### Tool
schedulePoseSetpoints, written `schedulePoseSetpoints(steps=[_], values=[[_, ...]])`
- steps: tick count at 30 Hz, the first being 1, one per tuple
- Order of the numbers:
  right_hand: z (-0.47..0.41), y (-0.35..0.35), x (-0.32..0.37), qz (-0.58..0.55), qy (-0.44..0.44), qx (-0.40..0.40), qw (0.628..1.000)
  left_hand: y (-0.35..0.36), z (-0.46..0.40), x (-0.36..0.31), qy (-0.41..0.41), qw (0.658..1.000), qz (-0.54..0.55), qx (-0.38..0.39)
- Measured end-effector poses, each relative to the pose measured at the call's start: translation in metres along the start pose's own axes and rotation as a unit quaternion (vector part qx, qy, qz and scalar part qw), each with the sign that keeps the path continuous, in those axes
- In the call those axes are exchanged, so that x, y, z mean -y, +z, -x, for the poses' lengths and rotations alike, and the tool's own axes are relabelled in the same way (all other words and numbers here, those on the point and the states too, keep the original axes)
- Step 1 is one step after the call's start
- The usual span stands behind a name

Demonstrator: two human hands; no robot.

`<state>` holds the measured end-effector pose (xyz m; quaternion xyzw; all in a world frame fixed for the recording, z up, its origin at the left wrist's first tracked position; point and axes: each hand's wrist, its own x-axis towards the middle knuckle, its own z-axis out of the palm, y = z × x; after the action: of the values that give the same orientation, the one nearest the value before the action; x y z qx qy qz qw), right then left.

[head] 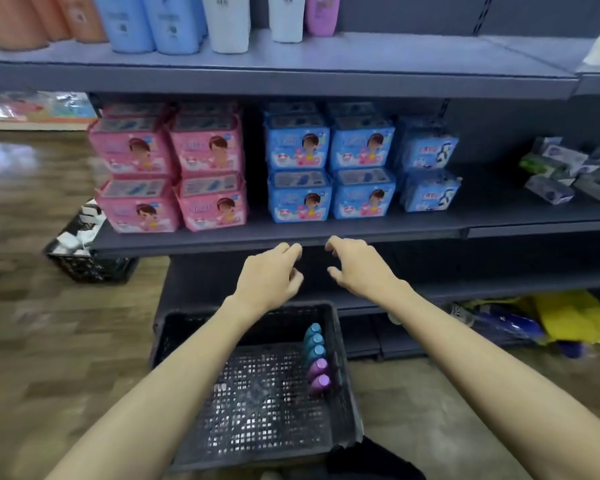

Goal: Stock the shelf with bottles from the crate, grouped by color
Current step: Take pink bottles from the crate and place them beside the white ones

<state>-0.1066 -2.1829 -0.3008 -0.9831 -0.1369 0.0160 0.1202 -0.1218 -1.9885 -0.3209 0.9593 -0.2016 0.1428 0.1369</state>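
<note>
A black plastic crate (174,336) stands on the floor below me. Along its right wall lie three blue bottles (314,341) and two purple bottles (319,375). Both arms reach forward above the crate. My left hand (269,277) and my right hand (359,266) hover side by side just below the edge of the middle shelf (291,237), fingers loosely curled and holding nothing. On the top shelf (361,55) stand orange bottles (42,19), blue bottles (149,24), white bottles (253,20) and one purple bottle (322,13).
Pink packs (174,171) and blue packs (329,168) fill the middle shelf, with grey packs (568,171) at the right. A second black crate (87,247) with white items sits on the floor at the left. Yellow and blue goods (541,320) lie on the bottom shelf.
</note>
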Motion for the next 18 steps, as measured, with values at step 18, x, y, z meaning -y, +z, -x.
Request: schedulePoseSetpoints(steps=[18], values=[[0.047, 0.178, -0.049, -0.081, 0.128, 0.226, 0.962, 0.148, 0.104, -0.009, -0.159, 0.944, 0.041, 0.287]])
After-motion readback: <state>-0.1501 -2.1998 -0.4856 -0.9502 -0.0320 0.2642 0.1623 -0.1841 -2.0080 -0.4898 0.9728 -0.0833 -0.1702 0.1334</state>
